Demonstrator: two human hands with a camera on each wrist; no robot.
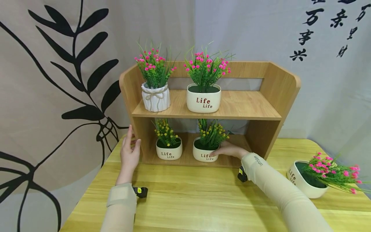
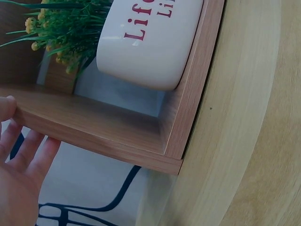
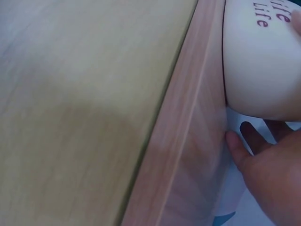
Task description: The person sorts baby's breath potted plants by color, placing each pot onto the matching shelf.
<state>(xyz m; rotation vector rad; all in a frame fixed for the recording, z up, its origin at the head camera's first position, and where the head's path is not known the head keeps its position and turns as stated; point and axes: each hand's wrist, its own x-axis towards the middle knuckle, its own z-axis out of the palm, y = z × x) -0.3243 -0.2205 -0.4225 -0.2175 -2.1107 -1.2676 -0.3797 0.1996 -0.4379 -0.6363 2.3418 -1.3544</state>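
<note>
On the lower shelf stands a white potted plant with yellow flowers, marked "Life Life". My right hand grips its right side, thumb at the front; in the right wrist view its fingers reach behind the pot. To its left is a similar yellow-flowered pot. My left hand is at the left side panel of the wooden shelf, fingers fairly straight along the panel's outer side. In the left wrist view, the thumb lies at the panel's front edge.
The upper shelf bears a white pot tied with twine and a "Life" pot with pink flowers. Another pink-flowered pot lies tipped on the wooden table at right. A printed curtain hangs behind.
</note>
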